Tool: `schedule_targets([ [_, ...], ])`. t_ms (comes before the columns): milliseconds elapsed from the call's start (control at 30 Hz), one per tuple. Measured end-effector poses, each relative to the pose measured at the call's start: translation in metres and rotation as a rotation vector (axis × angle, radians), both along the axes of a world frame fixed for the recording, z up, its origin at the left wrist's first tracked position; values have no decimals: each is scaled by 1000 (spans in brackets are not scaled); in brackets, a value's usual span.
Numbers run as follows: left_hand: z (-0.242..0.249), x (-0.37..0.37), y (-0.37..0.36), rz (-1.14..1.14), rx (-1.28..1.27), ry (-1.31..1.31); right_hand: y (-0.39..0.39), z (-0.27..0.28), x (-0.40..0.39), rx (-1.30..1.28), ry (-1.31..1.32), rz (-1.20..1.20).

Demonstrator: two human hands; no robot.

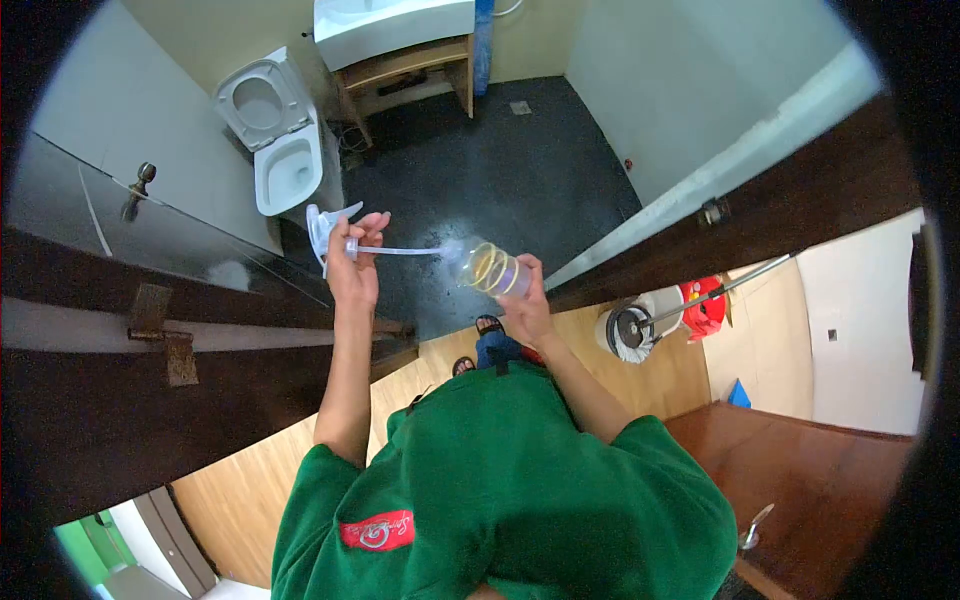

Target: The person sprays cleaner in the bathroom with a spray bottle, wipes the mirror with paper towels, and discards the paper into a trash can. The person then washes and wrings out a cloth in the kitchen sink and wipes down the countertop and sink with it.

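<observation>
My left hand point(357, 262) is closed around a white spray trigger head point(322, 232), whose thin clear dip tube point(400, 251) points right. The tube's end is at the mouth of a clear bottle point(490, 270) with yellowish rings around it; whether the tip is inside is too blurred to tell. My right hand point(530, 305) grips the bottle near its base, tilted with its mouth toward the left. Both hands are held over the doorway, above the dark floor point(480, 170).
An open toilet point(290, 175) stands at the upper left, beside a white sink point(395, 30) on a wooden cabinet. Dark door frames flank the doorway. A mop point(632, 330) in a bucket and a red container point(705, 308) stand at the right. A brown door point(800, 480) is lower right.
</observation>
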State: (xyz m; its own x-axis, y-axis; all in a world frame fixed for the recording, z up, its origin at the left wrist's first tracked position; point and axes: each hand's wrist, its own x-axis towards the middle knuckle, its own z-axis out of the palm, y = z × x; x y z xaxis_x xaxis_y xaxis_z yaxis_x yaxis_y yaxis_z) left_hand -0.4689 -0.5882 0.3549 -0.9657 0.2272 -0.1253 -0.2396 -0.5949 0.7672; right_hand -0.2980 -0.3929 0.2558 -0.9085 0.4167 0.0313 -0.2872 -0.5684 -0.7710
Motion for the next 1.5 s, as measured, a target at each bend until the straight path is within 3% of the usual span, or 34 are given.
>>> schedule_targets([
  [67,18,-5,10,62,-64,44,30,-21,-11,-88,-85,-37],
  [167,29,-19,23,118,-131,108,91,-77,-46,279,-368,-150],
  [233,26,-27,30,119,-220,160,135,-108,-79,1048,-479,-286],
  [300,18,-29,38,122,-274,181,169,-118,-112,1243,-494,-265],
  [467,-7,-27,36,177,-349,139,231,-104,-194,1330,-591,-241],
  [733,-18,-16,25,357,-359,80,297,-6,-288,1590,-341,-321],
  [800,-22,-14,22,385,-394,85,301,32,-303,1664,-161,-396],
  [1000,-22,-5,19,433,-447,46,276,159,-297,1747,95,-573],
  [1100,-22,2,14,443,-474,27,227,221,-256,1650,248,-760],
  [1200,-23,12,8,462,-479,64,212,204,-238,1417,230,-989],
  [1267,-20,19,4,488,-457,68,197,143,-241,1396,224,-1161],
  [1333,-12,30,4,505,-426,37,205,29,-243,1606,-132,-673],
  [1400,-11,40,-2,444,-383,20,184,-23,-194,1558,-239,-642],
  [1500,-18,50,-5,407,-370,45,152,-40,-138,1361,-380,-659],
])
